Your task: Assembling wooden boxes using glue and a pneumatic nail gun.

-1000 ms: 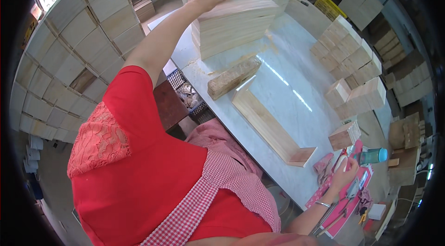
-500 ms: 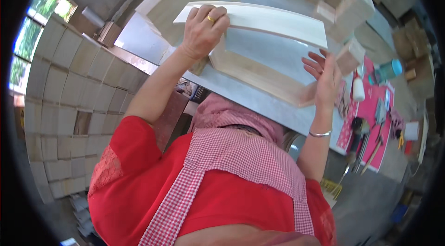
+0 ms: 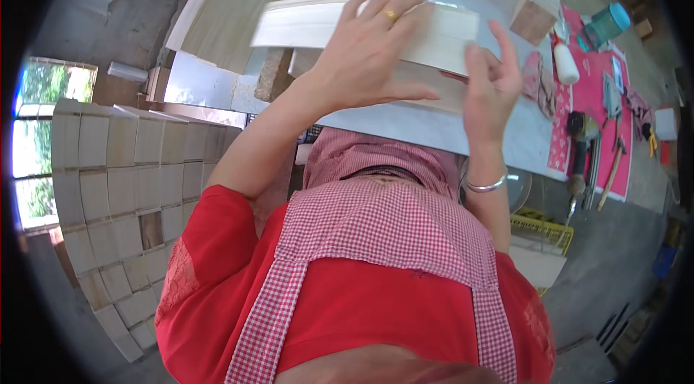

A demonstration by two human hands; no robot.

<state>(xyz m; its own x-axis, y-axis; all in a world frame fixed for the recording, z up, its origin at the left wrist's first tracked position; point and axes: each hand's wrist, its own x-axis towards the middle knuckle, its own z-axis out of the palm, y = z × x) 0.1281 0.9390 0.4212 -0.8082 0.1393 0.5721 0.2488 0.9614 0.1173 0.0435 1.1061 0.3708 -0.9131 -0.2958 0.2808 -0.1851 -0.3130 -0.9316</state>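
Note:
A pale wooden frame (image 3: 300,24), built of long thin boards, is tilted above the table in front of me. Across its upper board lies my left hand (image 3: 376,48), fingers spread and thumb stretched out below; a gold ring is on one finger. My right hand (image 3: 491,84) is at the frame's right end, its thumb against the board's edge, other fingers curled and the index finger raised. The frame's lower board (image 3: 452,95) shows partly between the hands; the rest is hidden. A rough wooden block (image 3: 273,74) stands by the frame's left end.
More wood panels (image 3: 220,19) stand on the pale table (image 3: 426,124) at the back left. To the right are a wooden block (image 3: 535,9), a white bottle (image 3: 566,64), a teal jar (image 3: 603,26) and a hammer (image 3: 613,171) on pink cloth. Stacked wooden boxes (image 3: 123,189) rise at left.
The frame has turned and come lower and nearer. My left hand has slid right along its board and its fingers have spread. My right hand has closed in on the frame's right end.

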